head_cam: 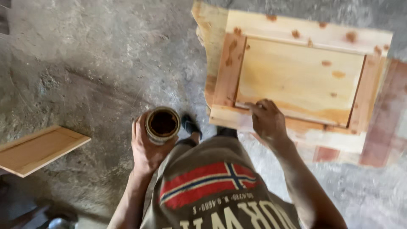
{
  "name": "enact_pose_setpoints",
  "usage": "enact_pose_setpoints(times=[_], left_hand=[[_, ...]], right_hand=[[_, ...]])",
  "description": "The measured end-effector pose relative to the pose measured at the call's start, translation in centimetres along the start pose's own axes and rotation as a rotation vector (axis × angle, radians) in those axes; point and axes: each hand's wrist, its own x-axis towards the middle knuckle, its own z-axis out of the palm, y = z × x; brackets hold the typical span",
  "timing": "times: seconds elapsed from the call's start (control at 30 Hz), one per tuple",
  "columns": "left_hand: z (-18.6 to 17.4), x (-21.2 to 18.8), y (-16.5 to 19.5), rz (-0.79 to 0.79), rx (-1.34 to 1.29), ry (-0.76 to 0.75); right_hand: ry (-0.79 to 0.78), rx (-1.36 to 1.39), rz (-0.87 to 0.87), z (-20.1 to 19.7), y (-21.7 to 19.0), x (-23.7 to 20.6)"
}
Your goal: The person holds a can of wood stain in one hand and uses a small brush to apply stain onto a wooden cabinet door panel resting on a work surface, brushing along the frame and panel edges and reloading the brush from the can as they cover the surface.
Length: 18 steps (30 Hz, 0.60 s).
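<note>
Concrete floor [85, 63]: grey, rough, stained; bears everything below.

Pine panel door [296, 76]: large framed panel with knots, lying flat on stacked boards at upper right. Its lower edge and left stile look darker and glossy, the centre field paler; judged as a coat of finish partly applied.

Second, smaller panel [38, 148]: lies well apart at the left edge.

Right hand [268, 121]: fingers closed around something thin, likely a brush or rag, not clear; pressed to the door's lower rail.

Left hand [146, 146]: wrapped around a small open tin [163, 124] of dark liquid, held upright near the waist.

Step in hand: coating the frame. The next stroke calls for a reload from the tin.
</note>
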Motion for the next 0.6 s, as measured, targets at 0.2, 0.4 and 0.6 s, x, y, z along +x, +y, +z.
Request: enact_pose_setpoints(times=[0.2,0.4,0.6], left_hand=[[-1.7,-1.8,-1.9,-0.044,0.008,0.033],[-3.8,-1.4,-4.6,0.003,-0.075,0.013],[-4.0,-2.3,-4.2,-0.067,-0.058,0.074]], right_hand=[[-0.008,-0.096,-0.107,2.0,-0.3,2.7],[0.014,-0.182,-0.061,2.2,-0.7,2.2],[-0.033,-0.132,-0.074,3.1,-0.7,1.5]])
